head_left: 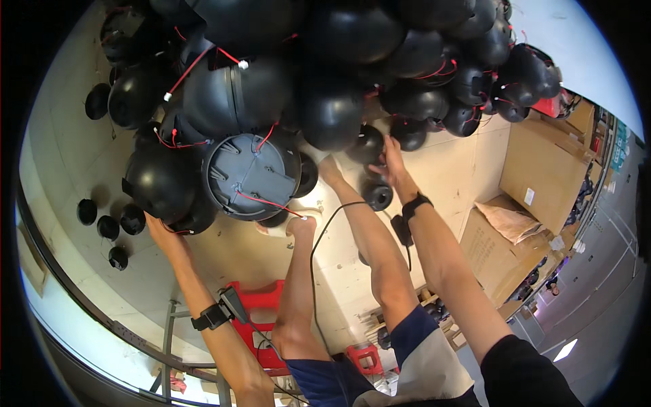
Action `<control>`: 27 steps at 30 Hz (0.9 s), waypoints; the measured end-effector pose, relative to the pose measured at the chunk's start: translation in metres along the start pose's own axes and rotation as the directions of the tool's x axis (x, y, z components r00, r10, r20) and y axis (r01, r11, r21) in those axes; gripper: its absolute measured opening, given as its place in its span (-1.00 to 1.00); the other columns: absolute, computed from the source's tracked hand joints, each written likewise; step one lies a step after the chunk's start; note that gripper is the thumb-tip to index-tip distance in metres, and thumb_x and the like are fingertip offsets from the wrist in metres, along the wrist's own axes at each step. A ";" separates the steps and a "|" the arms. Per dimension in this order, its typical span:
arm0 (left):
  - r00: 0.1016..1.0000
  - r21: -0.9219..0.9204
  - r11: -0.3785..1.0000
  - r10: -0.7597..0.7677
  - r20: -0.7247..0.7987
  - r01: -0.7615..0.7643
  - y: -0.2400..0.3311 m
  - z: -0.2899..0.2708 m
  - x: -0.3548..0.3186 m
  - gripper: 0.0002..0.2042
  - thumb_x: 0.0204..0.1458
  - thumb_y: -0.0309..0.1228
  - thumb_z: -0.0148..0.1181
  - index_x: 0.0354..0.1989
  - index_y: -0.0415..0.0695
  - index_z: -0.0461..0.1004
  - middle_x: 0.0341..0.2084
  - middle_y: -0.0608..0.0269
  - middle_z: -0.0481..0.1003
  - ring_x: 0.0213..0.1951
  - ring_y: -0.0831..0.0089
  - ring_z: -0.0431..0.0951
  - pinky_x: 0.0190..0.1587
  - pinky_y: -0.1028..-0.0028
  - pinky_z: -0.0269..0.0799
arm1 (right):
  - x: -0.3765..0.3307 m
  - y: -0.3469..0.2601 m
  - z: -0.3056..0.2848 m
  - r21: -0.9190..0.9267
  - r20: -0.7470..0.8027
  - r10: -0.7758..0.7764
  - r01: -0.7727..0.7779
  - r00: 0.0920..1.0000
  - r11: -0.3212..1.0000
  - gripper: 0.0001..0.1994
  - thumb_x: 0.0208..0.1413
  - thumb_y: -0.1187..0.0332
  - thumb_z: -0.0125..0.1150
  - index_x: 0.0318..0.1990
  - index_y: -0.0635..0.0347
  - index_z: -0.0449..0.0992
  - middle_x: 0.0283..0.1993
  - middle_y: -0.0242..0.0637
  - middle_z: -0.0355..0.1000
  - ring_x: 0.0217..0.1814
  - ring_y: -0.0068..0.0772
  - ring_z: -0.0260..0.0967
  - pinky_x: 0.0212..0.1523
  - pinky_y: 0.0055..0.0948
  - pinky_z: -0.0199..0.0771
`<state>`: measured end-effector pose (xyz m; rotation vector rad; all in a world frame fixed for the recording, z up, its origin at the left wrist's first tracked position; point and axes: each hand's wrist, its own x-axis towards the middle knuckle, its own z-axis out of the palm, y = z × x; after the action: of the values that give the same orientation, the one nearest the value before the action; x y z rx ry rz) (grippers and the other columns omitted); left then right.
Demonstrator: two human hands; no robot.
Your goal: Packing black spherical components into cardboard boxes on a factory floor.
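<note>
At the left, my left hand (160, 229) reaches to the lower edge of a large glossy black round shell (161, 182), and its fingers are hidden behind that shell. Beside it lies a black round housing (254, 178) with its grey inner face showing and thin red wires running out to white plugs. Right of centre, my right hand (391, 165) is open, its fingers apart, close to a small black ball (367, 144). Just below those fingers is a black round piece with a hole (378, 195). Whether the right fingertips touch either piece, I cannot tell.
A heap of black round shells (352, 34) with red wires fills the far side. Several small black discs (108, 228) lie at the left. Cardboard boxes (546, 176) stand at the right. A red stool (261, 298) is near my legs, where a black cable (313, 271) hangs.
</note>
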<state>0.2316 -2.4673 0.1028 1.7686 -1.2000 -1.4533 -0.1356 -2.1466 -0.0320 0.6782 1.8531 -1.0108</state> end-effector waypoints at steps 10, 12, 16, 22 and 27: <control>0.999 0.047 0.998 0.051 0.016 -0.052 -0.019 -0.011 0.004 -0.46 0.33 -0.09 -0.12 0.33 -0.22 0.20 0.25 0.14 0.30 0.26 0.35 0.29 0.31 0.38 0.10 | 0.018 -0.023 -0.003 0.005 0.075 0.007 -0.007 0.997 1.000 -0.59 0.24 -0.06 -0.04 0.02 0.02 0.39 -0.16 -0.36 0.44 -0.23 -0.43 0.39 -0.30 -0.56 0.34; 0.998 0.077 0.995 0.056 0.013 -0.057 -0.017 -0.010 0.001 -0.46 0.33 -0.08 -0.13 0.34 -0.21 0.20 0.25 0.14 0.29 0.26 0.34 0.28 0.31 0.37 0.10 | 0.016 -0.023 0.001 0.170 0.049 0.038 -0.045 0.998 0.984 -0.57 0.25 -0.08 -0.12 0.01 0.02 0.42 -0.14 -0.31 0.48 -0.21 -0.39 0.41 -0.20 -0.38 0.38; 0.996 0.106 0.991 0.083 -0.020 -0.080 -0.014 -0.014 0.003 -0.44 0.32 -0.06 -0.12 0.35 -0.19 0.20 0.25 0.14 0.29 0.26 0.33 0.29 0.31 0.36 0.12 | 0.018 -0.026 0.015 0.227 0.133 0.029 -0.059 0.991 0.972 -0.42 0.26 -0.14 -0.19 0.22 0.09 0.28 0.16 -0.21 0.40 0.18 -0.19 0.39 0.11 -0.02 0.39; 1.000 0.102 0.995 0.019 -0.012 -0.018 -0.016 -0.013 0.005 -0.43 0.30 -0.03 -0.11 0.35 -0.18 0.19 0.24 0.13 0.29 0.25 0.33 0.30 0.30 0.35 0.15 | 0.023 -0.031 0.039 0.100 0.043 0.125 -0.129 0.991 0.987 -0.26 0.21 -0.30 -0.20 0.30 0.12 0.26 0.25 -0.09 0.35 0.32 -0.04 0.26 0.26 0.24 0.21; 0.998 0.099 0.993 0.060 0.029 -0.063 -0.015 -0.024 0.006 -0.46 0.33 -0.12 -0.13 0.36 -0.22 0.16 0.27 0.11 0.26 0.28 0.31 0.26 0.32 0.36 0.12 | 0.003 -0.031 0.052 -0.494 -0.231 -0.067 -0.058 0.971 0.868 -0.32 0.23 -0.10 -0.15 0.20 0.38 0.39 0.17 0.07 0.41 0.28 -0.04 0.30 0.26 -0.24 0.22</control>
<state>0.2591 -2.4689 0.0936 1.7664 -1.3505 -1.4074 -0.1378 -2.2071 -0.0373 0.4927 2.2116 -0.4205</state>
